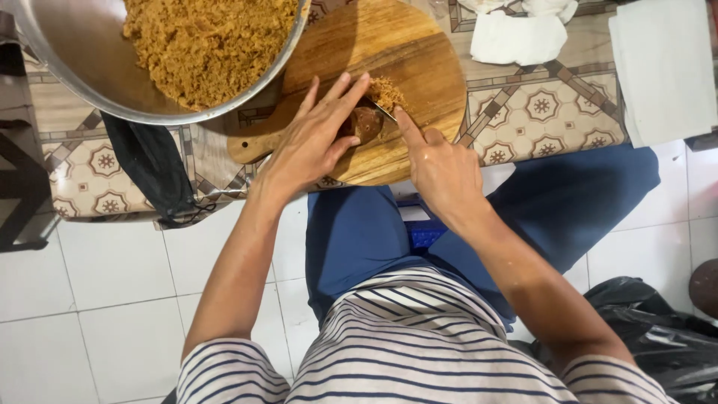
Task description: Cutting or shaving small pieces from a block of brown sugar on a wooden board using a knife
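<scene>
My left hand (314, 135) rests on a round wooden cutting board (419, 45), fingers spread and pressing a dark brown block (366, 122) of sugar-like stuff. My right hand (441, 168) grips a knife (381, 109), index finger along the blade, the blade set against the block. A small pile of brown shavings (387, 91) lies on the board just beyond the block. The knife handle is hidden in my right hand.
A large metal bowl (82, 75) of brown shavings (209, 41) sits at the upper left, overlapping the board. A patterned tablecloth (538, 105), white cloths (516, 34), a dark cloth (149, 164) hanging off the table edge, and a black bag (658, 329) on the tiled floor.
</scene>
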